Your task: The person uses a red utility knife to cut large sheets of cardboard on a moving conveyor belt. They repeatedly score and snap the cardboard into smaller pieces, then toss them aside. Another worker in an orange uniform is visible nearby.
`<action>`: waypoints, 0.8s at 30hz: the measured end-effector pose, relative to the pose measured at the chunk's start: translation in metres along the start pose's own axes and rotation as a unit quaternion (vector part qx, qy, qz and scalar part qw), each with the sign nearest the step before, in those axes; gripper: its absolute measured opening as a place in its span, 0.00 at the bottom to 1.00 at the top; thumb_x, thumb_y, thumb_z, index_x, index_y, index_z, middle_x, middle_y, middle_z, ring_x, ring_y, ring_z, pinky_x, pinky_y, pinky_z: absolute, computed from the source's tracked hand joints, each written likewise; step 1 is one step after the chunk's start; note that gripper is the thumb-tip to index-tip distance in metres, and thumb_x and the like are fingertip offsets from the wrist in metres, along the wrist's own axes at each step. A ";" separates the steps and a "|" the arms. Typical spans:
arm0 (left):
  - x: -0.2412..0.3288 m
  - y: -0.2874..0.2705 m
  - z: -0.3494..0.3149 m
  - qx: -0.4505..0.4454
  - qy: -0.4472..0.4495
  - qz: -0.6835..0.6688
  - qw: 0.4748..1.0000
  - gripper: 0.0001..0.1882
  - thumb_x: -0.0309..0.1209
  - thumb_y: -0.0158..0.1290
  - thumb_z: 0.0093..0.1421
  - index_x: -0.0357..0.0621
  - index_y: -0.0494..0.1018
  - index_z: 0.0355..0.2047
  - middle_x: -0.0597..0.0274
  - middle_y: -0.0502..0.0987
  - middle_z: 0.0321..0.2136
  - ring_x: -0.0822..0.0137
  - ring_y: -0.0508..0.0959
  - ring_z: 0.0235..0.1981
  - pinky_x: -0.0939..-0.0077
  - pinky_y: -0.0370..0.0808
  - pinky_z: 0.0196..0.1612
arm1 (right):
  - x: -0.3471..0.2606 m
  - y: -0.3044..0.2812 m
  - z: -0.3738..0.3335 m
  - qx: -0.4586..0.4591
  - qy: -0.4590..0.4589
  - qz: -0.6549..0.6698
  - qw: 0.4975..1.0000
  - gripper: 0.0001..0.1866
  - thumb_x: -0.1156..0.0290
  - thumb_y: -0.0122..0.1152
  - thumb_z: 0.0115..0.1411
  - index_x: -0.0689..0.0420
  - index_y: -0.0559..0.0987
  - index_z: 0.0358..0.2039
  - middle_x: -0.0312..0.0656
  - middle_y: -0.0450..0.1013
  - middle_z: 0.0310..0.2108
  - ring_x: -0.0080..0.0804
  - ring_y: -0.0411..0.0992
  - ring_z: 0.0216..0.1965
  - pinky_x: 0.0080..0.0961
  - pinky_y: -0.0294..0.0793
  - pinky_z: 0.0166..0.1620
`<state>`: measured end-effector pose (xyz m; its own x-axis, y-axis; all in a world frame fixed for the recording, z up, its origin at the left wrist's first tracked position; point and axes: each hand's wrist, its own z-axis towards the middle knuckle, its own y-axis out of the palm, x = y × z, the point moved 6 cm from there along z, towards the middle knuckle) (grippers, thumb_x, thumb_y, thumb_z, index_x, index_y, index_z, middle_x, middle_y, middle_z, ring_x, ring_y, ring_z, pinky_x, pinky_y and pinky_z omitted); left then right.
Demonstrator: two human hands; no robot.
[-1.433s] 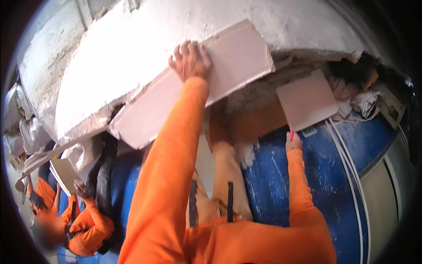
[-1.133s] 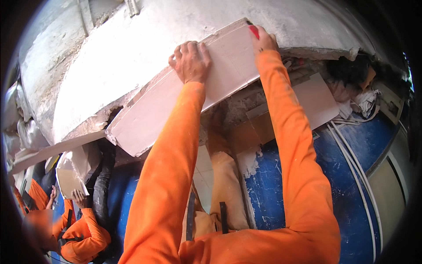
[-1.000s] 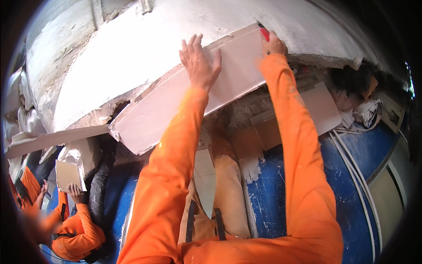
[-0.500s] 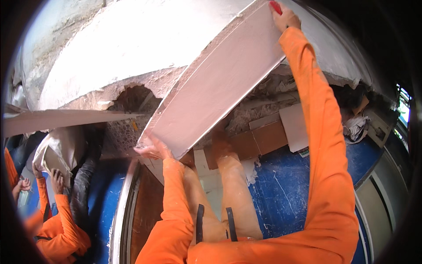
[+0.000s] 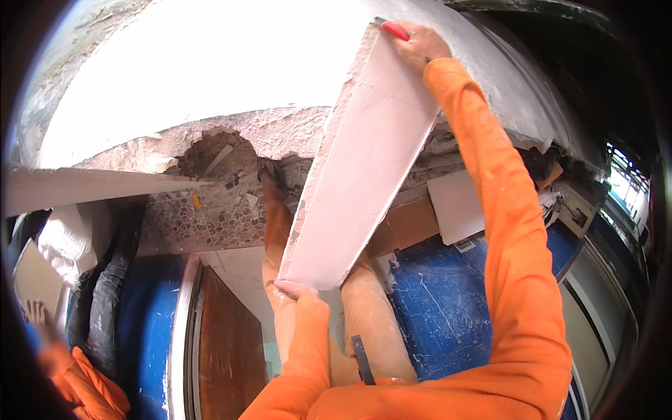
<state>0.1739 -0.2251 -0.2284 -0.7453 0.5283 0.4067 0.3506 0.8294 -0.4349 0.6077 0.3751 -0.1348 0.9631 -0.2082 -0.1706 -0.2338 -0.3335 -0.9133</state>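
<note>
A long pinkish plasterboard strip [image 5: 364, 164] slants in front of my legs, with a rough, crumbly left edge. Around its near end my left hand [image 5: 299, 289] is closed, gripping the board. At the far end, my right hand [image 5: 423, 47] is closed around a red-handled knife [image 5: 394, 29], whose grey tip lies at the board's top corner. My right arm stretches along the strip's right side. The fingers of my left hand under the board are hidden.
A broken white wall [image 5: 210, 77] with a ragged hole rises ahead. Another board [image 5: 98, 189] juts in from the left, above a co-worker's orange sleeve [image 5: 91, 385]. A brown wooden panel [image 5: 227, 336], blue sheeting [image 5: 441, 301] and a pale square board [image 5: 455, 203] lie below.
The strip has swung steeper, its far end moving left and its near end right and closer. Both my hands moved with it. One of my feet has stepped forward beside the hole.
</note>
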 end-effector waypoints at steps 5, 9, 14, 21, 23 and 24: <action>0.010 0.000 -0.023 0.191 0.038 0.182 0.964 0.45 0.65 0.32 0.70 0.37 0.62 0.68 0.45 0.66 0.67 0.48 0.68 0.65 0.59 0.63 0.67 | -0.015 0.011 -0.012 0.098 0.040 0.020 0.994 0.29 0.33 0.56 0.62 0.42 0.87 0.45 0.46 0.83 0.36 0.46 0.81 0.39 0.41 0.79 0.45; 0.035 0.042 -0.041 0.281 0.074 0.291 0.911 0.44 0.63 0.30 0.71 0.32 0.66 0.65 0.38 0.70 0.62 0.41 0.72 0.61 0.56 0.67 0.64 | 0.002 0.050 -0.002 0.007 0.091 0.038 0.995 0.39 0.24 0.53 0.58 0.51 0.87 0.39 0.48 0.81 0.28 0.46 0.81 0.34 0.40 0.79 0.41; 0.044 0.052 -0.017 0.249 0.051 0.225 0.941 0.42 0.62 0.35 0.71 0.31 0.69 0.62 0.37 0.73 0.59 0.39 0.74 0.58 0.57 0.69 0.63 | 0.014 0.041 -0.011 -0.018 0.080 0.054 0.995 0.42 0.24 0.52 0.59 0.56 0.87 0.35 0.45 0.81 0.24 0.40 0.80 0.27 0.37 0.77 0.35; 0.046 0.098 -0.011 -0.005 0.080 0.032 0.996 0.49 0.68 0.43 0.65 0.36 0.59 0.70 0.44 0.62 0.68 0.51 0.66 0.66 0.61 0.62 0.68 | 0.044 -0.038 -0.024 -0.124 0.001 0.178 0.976 0.39 0.25 0.58 0.56 0.55 0.81 0.24 0.36 0.72 0.17 0.27 0.72 0.19 0.31 0.72 0.27; 0.074 0.139 -0.049 -0.060 0.049 0.024 0.997 0.52 0.70 0.43 0.64 0.38 0.54 0.72 0.48 0.56 0.72 0.54 0.62 0.69 0.62 0.57 0.71 | 0.092 -0.059 -0.054 -0.145 -0.024 0.214 0.966 0.30 0.37 0.58 0.62 0.56 0.79 0.36 0.35 0.73 0.27 0.24 0.72 0.29 0.27 0.72 0.35; 0.083 0.153 -0.061 -0.107 0.054 0.030 0.992 0.52 0.70 0.42 0.65 0.38 0.51 0.73 0.49 0.53 0.73 0.55 0.59 0.70 0.63 0.55 0.72 | 0.120 -0.080 -0.077 -0.137 -0.034 0.247 0.959 0.26 0.43 0.57 0.65 0.56 0.78 0.43 0.35 0.74 0.33 0.22 0.72 0.34 0.25 0.72 0.39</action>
<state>0.1997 -0.0432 -0.2121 -0.6587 0.5849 0.4732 0.5136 0.8092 -0.2852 0.7315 0.3063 -0.0537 0.7298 -0.3455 -0.5899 -0.6812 -0.4410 -0.5844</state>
